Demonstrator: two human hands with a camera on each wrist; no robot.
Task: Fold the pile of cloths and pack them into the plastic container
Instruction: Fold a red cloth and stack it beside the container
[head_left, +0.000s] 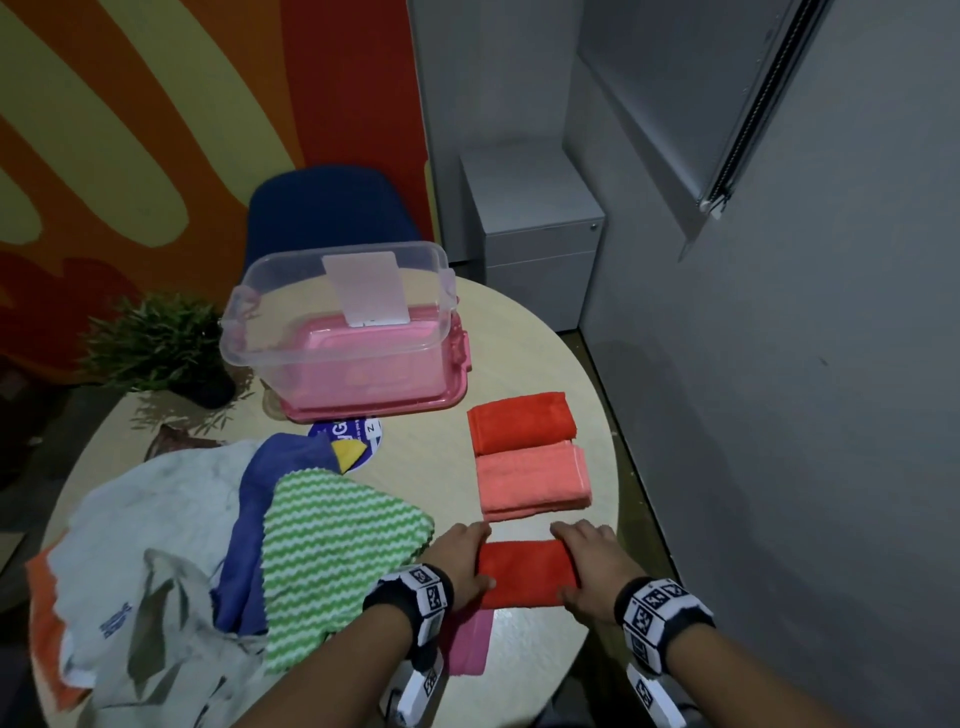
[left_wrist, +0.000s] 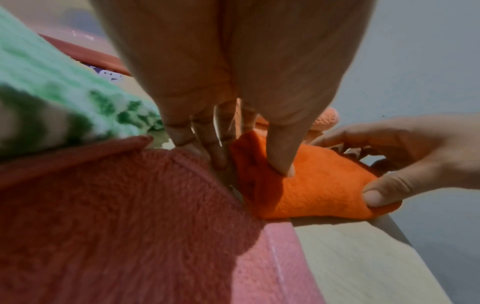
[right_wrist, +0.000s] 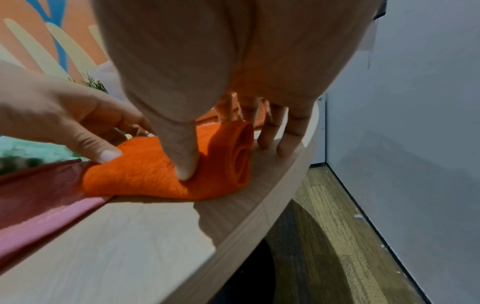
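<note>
Round pale wood-grain tabletop (head_left: 524, 649): carries every item; its curved edge runs just beside the work, so anything nudged rightward could slide off. Heap of unfolded cloths (head_left: 171, 535) (grey-white, blue, green-and-white zigzag), left side: still loose; a sleeve or wrist dragging across could pull a corner over the finished pieces. Clear plastic container with pink base (head_left: 343, 332), far side, near a small potted plant (head_left: 156, 343): holds no folded cloths as far as shows; its open or closed top cannot be told, and a shut lid would stall packing. Two folded cloths, red (head_left: 522, 422) and salmon (head_left: 532, 480), lying side by side and touching. Folded orange-red terry cloth (head_left: 524, 571), nearest the person, partly over a pink cloth (head_left: 470, 644): layered end bulges and may spring open once released. Left hand (head_left: 462, 561) and right hand (head_left: 587, 564): each pinches one end, thumb on top, fingers curled down the far side; uneven pressure would skew the fold.
</note>
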